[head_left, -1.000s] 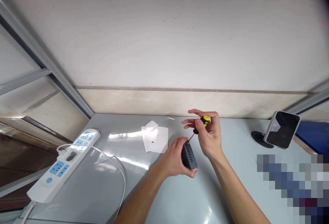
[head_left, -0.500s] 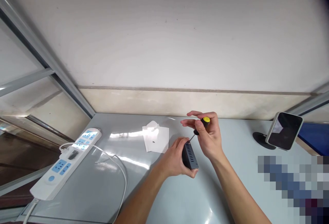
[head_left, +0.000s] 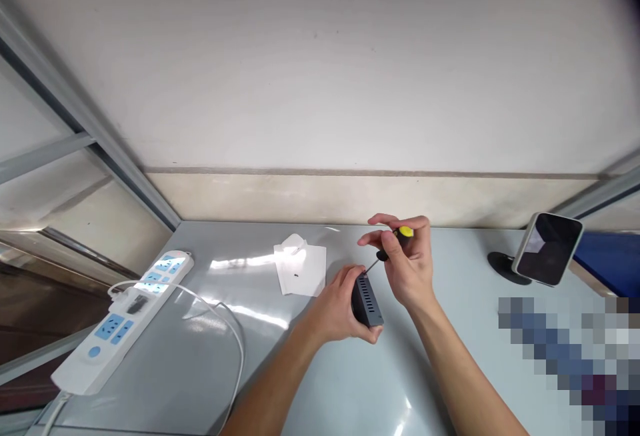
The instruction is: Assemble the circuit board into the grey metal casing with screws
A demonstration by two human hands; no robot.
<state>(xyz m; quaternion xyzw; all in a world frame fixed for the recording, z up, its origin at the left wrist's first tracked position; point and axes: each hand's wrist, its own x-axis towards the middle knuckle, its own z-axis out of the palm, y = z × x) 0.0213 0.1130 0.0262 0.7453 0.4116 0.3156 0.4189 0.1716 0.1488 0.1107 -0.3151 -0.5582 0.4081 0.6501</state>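
Note:
My left hand (head_left: pixel 336 309) grips a small dark grey box (head_left: pixel 367 301) with a row of slots along its top, holding it on edge on the table. My right hand (head_left: pixel 407 264) is closed around a screwdriver (head_left: pixel 395 241) with a black and yellow handle. Its thin shaft slants down and left, and the tip meets the far end of the box. A white sheet of paper (head_left: pixel 300 268) lies just left of the hands, with a tiny dark screw (head_left: pixel 297 275) on it.
A white power strip (head_left: pixel 123 314) with blue sockets lies at the table's left edge, its white cable (head_left: pixel 227 329) looping toward me. A phone on a round stand (head_left: pixel 543 249) stands at the right. The wall runs close behind the pale grey table (head_left: pixel 250 356).
My right hand's fingers have shifted slightly on the screwdriver handle. The box and my left hand stay in place.

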